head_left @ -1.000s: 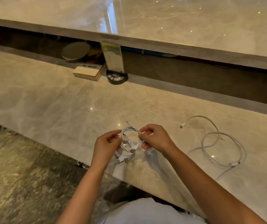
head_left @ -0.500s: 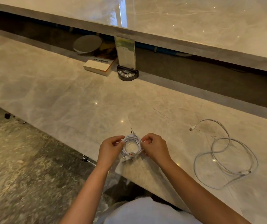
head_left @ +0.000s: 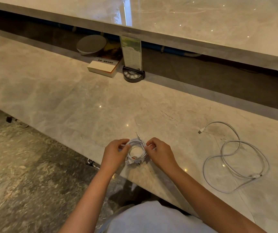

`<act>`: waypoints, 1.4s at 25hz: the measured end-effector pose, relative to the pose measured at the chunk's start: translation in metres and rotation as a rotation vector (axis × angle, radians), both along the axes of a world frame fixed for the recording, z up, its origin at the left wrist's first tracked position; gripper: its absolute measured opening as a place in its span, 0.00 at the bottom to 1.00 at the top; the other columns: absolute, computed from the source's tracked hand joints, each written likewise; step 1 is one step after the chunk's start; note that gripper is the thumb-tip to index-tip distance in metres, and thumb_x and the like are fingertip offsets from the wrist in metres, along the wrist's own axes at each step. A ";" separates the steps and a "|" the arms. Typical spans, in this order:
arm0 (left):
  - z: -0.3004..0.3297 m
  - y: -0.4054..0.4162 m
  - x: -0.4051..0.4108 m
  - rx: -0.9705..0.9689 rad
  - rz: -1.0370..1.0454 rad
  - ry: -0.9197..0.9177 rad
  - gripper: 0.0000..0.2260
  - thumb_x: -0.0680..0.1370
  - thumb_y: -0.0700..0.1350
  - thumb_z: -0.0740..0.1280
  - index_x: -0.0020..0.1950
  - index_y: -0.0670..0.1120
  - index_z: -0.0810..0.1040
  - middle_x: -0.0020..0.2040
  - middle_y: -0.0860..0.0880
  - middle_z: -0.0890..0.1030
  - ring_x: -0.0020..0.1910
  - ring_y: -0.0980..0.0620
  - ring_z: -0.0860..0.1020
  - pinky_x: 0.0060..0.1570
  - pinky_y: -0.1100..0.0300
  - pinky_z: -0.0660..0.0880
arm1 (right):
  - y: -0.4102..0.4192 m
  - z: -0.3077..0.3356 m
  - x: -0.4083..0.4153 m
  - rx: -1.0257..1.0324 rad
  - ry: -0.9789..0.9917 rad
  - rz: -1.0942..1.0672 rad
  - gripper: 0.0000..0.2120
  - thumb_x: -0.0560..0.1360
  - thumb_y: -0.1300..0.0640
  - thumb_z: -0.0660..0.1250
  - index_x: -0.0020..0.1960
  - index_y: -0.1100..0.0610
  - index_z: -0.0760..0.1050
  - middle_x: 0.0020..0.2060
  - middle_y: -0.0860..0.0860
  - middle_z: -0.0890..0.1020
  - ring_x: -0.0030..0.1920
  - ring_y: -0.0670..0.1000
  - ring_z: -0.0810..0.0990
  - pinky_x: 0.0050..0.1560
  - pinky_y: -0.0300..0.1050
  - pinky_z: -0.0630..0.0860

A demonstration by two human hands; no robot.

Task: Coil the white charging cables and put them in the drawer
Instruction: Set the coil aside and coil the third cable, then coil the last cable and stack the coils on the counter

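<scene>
At the counter's [head_left: 54, 91] far edge a book [head_left: 103, 66] is lying just left of a black stand [head_left: 133, 75] holding an upright card. At the near edge my left hand [head_left: 114, 155] is pinching the left side of a coiled white cable [head_left: 136, 152], fingers curled round its loops, and my right hand [head_left: 161, 153] is pinching the right side the same way. Further right, well apart from my hands, a second white cable [head_left: 235, 158] is lying loose in wide loops on the counter.
</scene>
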State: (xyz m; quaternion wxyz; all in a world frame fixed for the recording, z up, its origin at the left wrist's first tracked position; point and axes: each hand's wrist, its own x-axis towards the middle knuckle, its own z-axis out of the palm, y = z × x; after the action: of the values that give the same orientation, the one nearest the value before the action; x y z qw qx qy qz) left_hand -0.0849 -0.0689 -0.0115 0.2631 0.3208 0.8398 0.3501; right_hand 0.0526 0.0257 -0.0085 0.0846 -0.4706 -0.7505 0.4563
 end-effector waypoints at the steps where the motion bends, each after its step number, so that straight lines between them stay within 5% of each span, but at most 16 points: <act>1: 0.001 0.000 0.000 -0.005 -0.016 0.012 0.12 0.76 0.44 0.66 0.59 0.45 0.79 0.53 0.49 0.81 0.45 0.56 0.77 0.42 0.70 0.68 | 0.000 -0.001 0.000 0.003 0.001 0.000 0.06 0.75 0.54 0.64 0.49 0.56 0.76 0.40 0.48 0.77 0.38 0.44 0.73 0.33 0.33 0.66; 6: 0.010 -0.002 0.000 -0.007 -0.107 0.155 0.14 0.77 0.46 0.65 0.62 0.45 0.77 0.57 0.47 0.79 0.51 0.53 0.76 0.49 0.62 0.71 | 0.003 0.004 0.004 0.091 -0.029 0.067 0.10 0.76 0.52 0.63 0.53 0.56 0.76 0.46 0.51 0.79 0.43 0.47 0.76 0.40 0.40 0.71; 12: 0.036 0.048 0.053 0.205 -0.487 0.682 0.15 0.75 0.45 0.66 0.61 0.43 0.77 0.56 0.42 0.80 0.53 0.44 0.78 0.48 0.53 0.75 | 0.020 0.012 0.056 0.799 -0.141 0.071 0.13 0.71 0.52 0.63 0.49 0.57 0.79 0.46 0.55 0.81 0.48 0.57 0.80 0.42 0.49 0.76; 15: 0.026 0.083 0.094 0.219 -0.701 0.771 0.18 0.73 0.49 0.62 0.60 0.44 0.78 0.56 0.42 0.80 0.54 0.43 0.79 0.51 0.50 0.76 | 0.031 0.010 0.106 0.883 -0.290 -0.009 0.13 0.66 0.57 0.72 0.50 0.58 0.79 0.53 0.60 0.81 0.56 0.61 0.78 0.53 0.55 0.75; 21: -0.005 0.120 0.173 0.107 -1.094 0.737 0.25 0.69 0.50 0.70 0.65 0.46 0.74 0.63 0.41 0.77 0.61 0.43 0.77 0.56 0.47 0.74 | 0.039 -0.005 0.221 0.686 -0.589 -0.252 0.18 0.60 0.59 0.77 0.49 0.57 0.81 0.52 0.59 0.82 0.55 0.62 0.79 0.50 0.58 0.76; 25: -0.018 0.131 0.212 -0.091 -1.281 0.660 0.25 0.78 0.45 0.60 0.74 0.44 0.59 0.76 0.40 0.57 0.75 0.43 0.54 0.70 0.45 0.55 | 0.034 -0.018 0.251 0.631 -0.611 -0.215 0.10 0.59 0.58 0.77 0.39 0.53 0.82 0.41 0.52 0.83 0.45 0.56 0.82 0.46 0.51 0.76; 28: -0.023 0.137 0.216 0.047 -1.315 0.642 0.16 0.70 0.42 0.67 0.56 0.41 0.78 0.62 0.36 0.76 0.63 0.37 0.74 0.55 0.45 0.74 | 0.038 -0.021 0.257 0.618 -0.521 -0.180 0.02 0.67 0.57 0.73 0.38 0.52 0.81 0.36 0.49 0.81 0.42 0.53 0.80 0.58 0.52 0.68; 30: -0.023 0.145 0.211 0.156 -1.303 0.605 0.09 0.71 0.44 0.64 0.45 0.42 0.81 0.50 0.41 0.82 0.51 0.41 0.80 0.46 0.50 0.78 | 0.042 -0.019 0.259 0.583 -0.453 -0.168 0.05 0.73 0.55 0.66 0.42 0.51 0.81 0.38 0.48 0.81 0.44 0.51 0.79 0.65 0.53 0.63; 33: -0.008 0.152 0.204 0.192 -1.186 0.504 0.12 0.78 0.46 0.58 0.50 0.45 0.80 0.48 0.47 0.81 0.50 0.48 0.77 0.60 0.52 0.67 | 0.052 -0.006 0.260 0.639 -0.239 -0.205 0.11 0.73 0.51 0.60 0.43 0.51 0.81 0.37 0.47 0.83 0.41 0.50 0.80 0.57 0.52 0.71; 35: 0.005 0.159 0.199 0.282 -1.122 0.475 0.13 0.78 0.46 0.58 0.50 0.45 0.81 0.46 0.47 0.83 0.47 0.47 0.78 0.59 0.50 0.67 | 0.063 0.005 0.260 0.707 -0.111 -0.248 0.13 0.73 0.50 0.59 0.44 0.53 0.82 0.38 0.47 0.84 0.40 0.50 0.80 0.52 0.46 0.71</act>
State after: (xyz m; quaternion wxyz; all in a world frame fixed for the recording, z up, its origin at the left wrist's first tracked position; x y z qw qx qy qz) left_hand 0.1141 0.0896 -0.0063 0.1681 0.8137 0.5248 0.1850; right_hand 0.3121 0.0888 -0.0038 0.2556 -0.5236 -0.8023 0.1293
